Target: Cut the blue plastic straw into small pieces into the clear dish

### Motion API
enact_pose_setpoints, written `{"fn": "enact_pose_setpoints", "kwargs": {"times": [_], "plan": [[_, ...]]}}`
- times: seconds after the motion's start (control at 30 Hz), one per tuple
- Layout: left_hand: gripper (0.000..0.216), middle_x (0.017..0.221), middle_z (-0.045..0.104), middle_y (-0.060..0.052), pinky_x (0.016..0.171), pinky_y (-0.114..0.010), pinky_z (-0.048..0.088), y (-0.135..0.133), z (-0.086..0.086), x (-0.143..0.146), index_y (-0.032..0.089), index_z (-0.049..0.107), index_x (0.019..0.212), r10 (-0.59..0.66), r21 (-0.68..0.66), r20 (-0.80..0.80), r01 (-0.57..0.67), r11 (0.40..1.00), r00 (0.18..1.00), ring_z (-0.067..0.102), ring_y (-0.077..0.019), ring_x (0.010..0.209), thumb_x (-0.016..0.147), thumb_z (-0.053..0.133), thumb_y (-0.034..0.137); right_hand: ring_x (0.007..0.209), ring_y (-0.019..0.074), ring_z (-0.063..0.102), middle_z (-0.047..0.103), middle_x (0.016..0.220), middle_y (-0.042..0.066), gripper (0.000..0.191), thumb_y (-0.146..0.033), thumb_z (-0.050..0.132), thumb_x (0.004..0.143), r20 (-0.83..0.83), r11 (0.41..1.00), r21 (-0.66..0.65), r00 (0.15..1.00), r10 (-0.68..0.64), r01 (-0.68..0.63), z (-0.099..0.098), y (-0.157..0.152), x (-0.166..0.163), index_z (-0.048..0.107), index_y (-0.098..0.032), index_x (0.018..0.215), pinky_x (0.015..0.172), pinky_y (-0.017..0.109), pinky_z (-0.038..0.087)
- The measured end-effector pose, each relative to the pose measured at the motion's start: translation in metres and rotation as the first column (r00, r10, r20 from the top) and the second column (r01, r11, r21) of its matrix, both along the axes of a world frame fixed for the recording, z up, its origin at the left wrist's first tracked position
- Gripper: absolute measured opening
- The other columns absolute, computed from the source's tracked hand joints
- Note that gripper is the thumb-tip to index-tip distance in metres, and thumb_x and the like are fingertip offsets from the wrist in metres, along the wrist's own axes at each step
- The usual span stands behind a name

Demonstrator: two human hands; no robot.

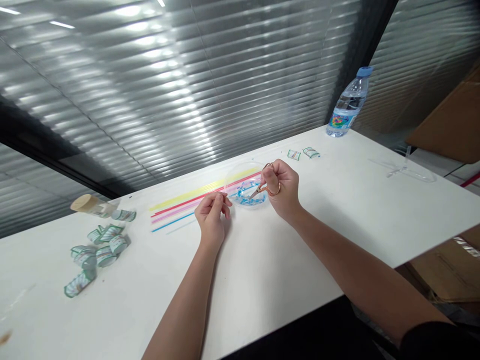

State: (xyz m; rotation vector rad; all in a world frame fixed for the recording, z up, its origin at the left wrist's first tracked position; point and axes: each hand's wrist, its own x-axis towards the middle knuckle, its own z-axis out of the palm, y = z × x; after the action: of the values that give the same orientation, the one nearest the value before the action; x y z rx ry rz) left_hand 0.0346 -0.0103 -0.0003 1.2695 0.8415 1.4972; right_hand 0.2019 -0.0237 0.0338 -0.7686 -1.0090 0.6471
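My right hand (282,190) grips small rose-gold scissors (264,188), thumb and finger through the loops, blades pointing left over a clear round dish (240,176). Several short blue straw pieces (249,197) lie in the dish. My left hand (212,214) is closed in a pinch just left of the dish; what its fingertips hold is too small to make out. Long thin straws (187,201) in yellow, red, pink and blue lie on the white table (262,270) behind my left hand, running from left to the dish.
Several small rolled paper labels (98,250) lie at the left, near a cork-lidded glass jar (90,205) on its side. Two more labels (303,153) sit beyond the dish. A water bottle (348,102) stands at the far right corner. A clear plastic piece (408,172) lies right.
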Motion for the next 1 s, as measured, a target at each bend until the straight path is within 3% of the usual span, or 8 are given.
{"fn": "enact_pose_setpoints", "kwargs": {"times": [0.23, 0.43, 0.73, 1.0], "plan": [[0.022, 0.062, 0.061, 0.000, 0.041, -0.020, 0.035, 0.0008, -0.0013, -0.0017, 0.016, 0.069, 0.080, -0.008, 0.003, 0.011, 0.008, 1.000, 1.000, 0.048, -0.0062, 0.042, 0.079, 0.069, 0.038, 0.052, 0.0082, 0.040, 0.040, 0.051, -0.005, 0.047, -0.050, 0.066, 0.079, -0.023, 0.999, 0.013, 0.998, -0.051, 0.051, 0.0038, -0.0012, 0.0012, 0.037, -0.021, 0.057, 0.051, 0.025, 0.036], [0.021, 0.063, 0.061, 0.000, 0.042, -0.020, 0.035, 0.0009, -0.0010, -0.0015, 0.017, 0.069, 0.082, -0.015, 0.007, 0.024, 0.015, 1.000, 1.000, 0.048, -0.0060, 0.043, 0.079, 0.069, 0.038, 0.057, 0.0083, 0.034, 0.047, 0.069, -0.003, 0.042, -0.057, 0.071, 0.071, 0.018, 1.000, -0.004, 1.000, 0.003, -0.003, 0.0019, 0.0001, 0.0057, 0.048, -0.022, 0.072, 0.052, 0.025, 0.031], [0.020, 0.064, 0.062, 0.000, 0.043, -0.021, 0.037, -0.0001, -0.0021, -0.0018, 0.016, 0.069, 0.080, -0.040, 0.037, -0.001, 0.040, 0.999, 0.999, 0.050, -0.0070, 0.044, 0.079, 0.069, 0.036, 0.061, 0.0108, 0.041, 0.047, 0.066, -0.002, 0.041, -0.060, 0.064, 0.076, -0.001, 0.991, 0.062, 0.993, 0.121, -0.121, 0.0011, 0.0004, 0.0003, 0.048, -0.022, 0.072, 0.055, 0.026, 0.041], [0.021, 0.064, 0.063, 0.000, 0.043, -0.021, 0.037, 0.0001, -0.0020, -0.0022, 0.016, 0.069, 0.080, -0.044, 0.036, -0.010, 0.044, 0.998, 0.999, 0.049, -0.0068, 0.043, 0.079, 0.069, 0.037, 0.059, 0.0103, 0.042, 0.046, 0.062, -0.003, 0.042, -0.059, 0.062, 0.078, -0.001, 0.993, 0.040, 0.993, 0.115, -0.115, -0.0010, 0.0022, 0.0007, 0.045, -0.022, 0.069, 0.053, 0.026, 0.039]]}}
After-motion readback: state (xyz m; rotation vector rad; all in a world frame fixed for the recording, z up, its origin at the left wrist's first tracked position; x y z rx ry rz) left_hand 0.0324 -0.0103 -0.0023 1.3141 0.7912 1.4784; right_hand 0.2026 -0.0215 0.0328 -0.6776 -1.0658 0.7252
